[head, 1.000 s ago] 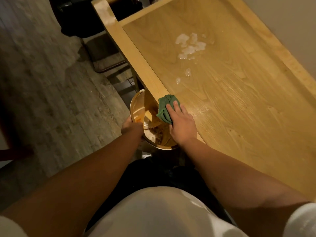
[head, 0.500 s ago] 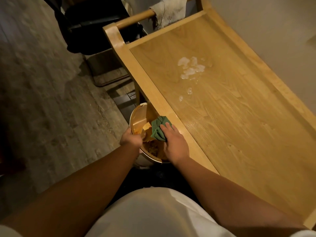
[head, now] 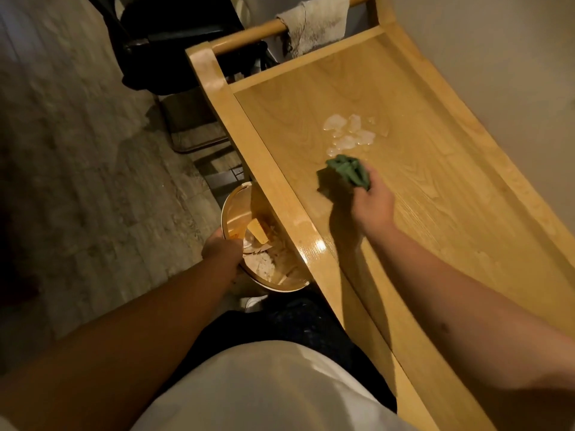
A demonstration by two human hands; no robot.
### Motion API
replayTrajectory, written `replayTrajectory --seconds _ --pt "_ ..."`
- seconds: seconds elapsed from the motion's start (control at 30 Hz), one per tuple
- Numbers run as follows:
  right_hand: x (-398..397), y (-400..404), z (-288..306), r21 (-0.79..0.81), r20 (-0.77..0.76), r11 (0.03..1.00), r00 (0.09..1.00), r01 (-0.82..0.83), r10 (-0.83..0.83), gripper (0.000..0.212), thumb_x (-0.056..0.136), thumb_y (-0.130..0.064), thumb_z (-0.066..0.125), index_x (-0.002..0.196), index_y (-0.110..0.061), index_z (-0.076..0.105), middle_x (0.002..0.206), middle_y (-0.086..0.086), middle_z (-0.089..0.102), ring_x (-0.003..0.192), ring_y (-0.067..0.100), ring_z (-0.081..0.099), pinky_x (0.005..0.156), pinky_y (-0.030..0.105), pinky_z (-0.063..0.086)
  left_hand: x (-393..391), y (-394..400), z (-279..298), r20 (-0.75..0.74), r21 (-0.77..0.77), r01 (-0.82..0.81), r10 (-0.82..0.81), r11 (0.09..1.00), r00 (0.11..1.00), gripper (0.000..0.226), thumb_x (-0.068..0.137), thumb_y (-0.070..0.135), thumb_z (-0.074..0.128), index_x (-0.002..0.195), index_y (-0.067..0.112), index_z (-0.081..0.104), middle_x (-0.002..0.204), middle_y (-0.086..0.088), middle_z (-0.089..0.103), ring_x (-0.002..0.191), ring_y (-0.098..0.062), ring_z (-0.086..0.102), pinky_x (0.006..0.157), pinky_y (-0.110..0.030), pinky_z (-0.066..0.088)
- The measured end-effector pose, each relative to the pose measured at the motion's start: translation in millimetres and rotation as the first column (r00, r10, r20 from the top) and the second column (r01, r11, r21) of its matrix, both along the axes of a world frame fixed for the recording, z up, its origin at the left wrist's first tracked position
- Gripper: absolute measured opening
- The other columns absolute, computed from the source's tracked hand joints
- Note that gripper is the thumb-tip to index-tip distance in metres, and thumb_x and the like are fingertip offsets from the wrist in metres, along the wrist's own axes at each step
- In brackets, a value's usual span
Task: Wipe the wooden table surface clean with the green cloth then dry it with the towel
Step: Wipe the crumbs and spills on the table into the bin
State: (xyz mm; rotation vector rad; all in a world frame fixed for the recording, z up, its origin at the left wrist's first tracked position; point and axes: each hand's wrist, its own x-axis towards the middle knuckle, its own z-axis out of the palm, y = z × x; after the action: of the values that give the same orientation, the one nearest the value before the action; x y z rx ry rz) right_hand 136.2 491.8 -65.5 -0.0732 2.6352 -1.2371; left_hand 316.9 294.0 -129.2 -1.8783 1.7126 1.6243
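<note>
The wooden table (head: 435, 194) runs from lower right to the top centre, with a raised rim all round. A patch of whitish wet spill (head: 350, 135) lies on its far half. My right hand (head: 370, 202) grips the bunched green cloth (head: 350, 174) over the tabletop, just short of the spill. My left hand (head: 222, 247) holds the rim of a round bin (head: 236, 209) below the table's left edge; scraps lie inside it. A pale, stained towel (head: 314, 21) hangs over the wooden rail at the table's far end.
A dark chair (head: 174, 48) stands on the grey floor beyond the table's far left corner. A wall (head: 504, 66) runs close along the table's right side. My white shirt and dark trousers fill the bottom of the view.
My right hand has lifted the green cloth from over the bin at the table's edge and carried it onto the tabletop toward the spill. My left hand keeps hold of the bin.
</note>
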Motion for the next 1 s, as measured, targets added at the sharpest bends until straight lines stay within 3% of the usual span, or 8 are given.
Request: replayTrajectory --seconds 0.07,0.2,0.3,0.37,0.53,0.67,0.87,1.0 --pt "-38 18 2 0.071 -0.061 0.997 0.998 0.027 -0.022 0.057 0.093 -0.002 0.047 0.146 -0.024 0.048 0.135 0.006 0.06 0.118 0.019 0.055 0.094 0.017 0.035 -2 -2 -1 0.005 -0.003 0.028 -0.028 1.0 1.0 0.04 0.092 0.012 0.061 0.132 0.019 0.064 0.121 -0.014 0.067 0.111 -0.042 0.064 0.091 -0.059 0.058" --pt "-95 55 -10 0.26 -0.108 0.964 0.994 0.051 -0.023 0.055 0.096 -0.005 0.046 0.15 -0.018 0.042 0.145 0.012 0.053 0.133 0.031 0.048 0.11 0.029 0.033 -8 -3 -1 0.024 0.056 -0.004 0.002 0.998 1.0 0.046 0.092 0.019 0.068 0.137 0.026 0.06 0.117 -0.007 0.06 0.112 -0.041 0.062 0.085 -0.059 0.06" --pt "-105 66 -36 0.449 0.032 0.876 0.983 -0.174 0.179 0.06 0.097 -0.006 0.046 0.154 -0.015 0.031 0.159 0.017 0.032 0.145 0.035 0.028 0.119 0.045 0.026 -11 -5 -3 0.042 0.076 0.017 -0.021 0.997 0.999 0.044 0.092 0.032 0.072 0.134 0.027 0.061 0.129 -0.011 0.063 0.114 -0.04 0.063 0.088 -0.059 0.059" --pt "-101 65 -52 0.515 0.057 0.823 0.968 -0.24 0.246 0.066 0.096 -0.007 0.049 0.157 -0.016 0.025 0.165 0.016 0.016 0.151 0.035 0.011 0.122 0.05 0.018 -13 -5 -3 0.041 0.08 0.005 -0.008 0.997 0.999 0.04 0.093 0.035 0.072 0.131 0.028 0.063 0.128 -0.011 0.064 0.113 -0.039 0.064 0.087 -0.06 0.06" --pt "-96 53 -61 0.528 0.011 0.812 0.958 -0.249 0.287 0.069 0.094 -0.012 0.05 0.157 -0.022 0.024 0.166 0.011 0.015 0.152 0.033 0.011 0.12 0.052 0.017 -20 -6 -2 0.025 0.096 -0.037 0.035 0.995 0.999 0.021 0.09 0.04 0.075 0.106 0.039 0.061 0.112 -0.005 0.066 0.105 -0.036 0.066 0.081 -0.057 0.062" --pt "-83 36 -61 0.517 0.003 0.784 0.917 -0.342 0.398 0.068 0.093 -0.012 0.051 0.156 -0.024 0.027 0.165 0.008 0.019 0.151 0.032 0.015 0.12 0.051 0.017 -23 -4 -3 0.042 0.114 -0.067 0.062 0.991 0.997 0.032 0.09 0.036 0.076 0.12 0.035 0.065 0.113 -0.006 0.065 0.104 -0.036 0.066 0.075 -0.055 0.063" --pt "-46 5 -58 0.45 -0.018 0.779 0.868 -0.437 0.497 0.067 0.092 -0.012 0.054 0.154 -0.025 0.033 0.164 0.005 0.023 0.151 0.029 0.019 0.12 0.047 0.018 -22 1 -5 0.033 0.046 -0.106 0.104 0.993 0.994 0.024 0.089 0.023 0.073 0.103 0.04 0.064 0.114 -0.008 0.069 0.1 -0.036 0.068 0.079 -0.058 0.062" --pt "-23 -11 -58 0.442 -0.006 0.739 0.822 -0.509 0.57 0.068 0.091 -0.013 0.056 0.154 -0.026 0.033 0.164 0.004 0.024 0.151 0.027 0.02 0.121 0.044 0.021 -22 3 0 0.032 0.006 -0.1 0.1 0.995 0.994 0.033 0.09 0.019 0.067 0.12 0.034 0.068 0.114 -0.008 0.067 0.102 -0.038 0.067 0.083 -0.058 0.061"
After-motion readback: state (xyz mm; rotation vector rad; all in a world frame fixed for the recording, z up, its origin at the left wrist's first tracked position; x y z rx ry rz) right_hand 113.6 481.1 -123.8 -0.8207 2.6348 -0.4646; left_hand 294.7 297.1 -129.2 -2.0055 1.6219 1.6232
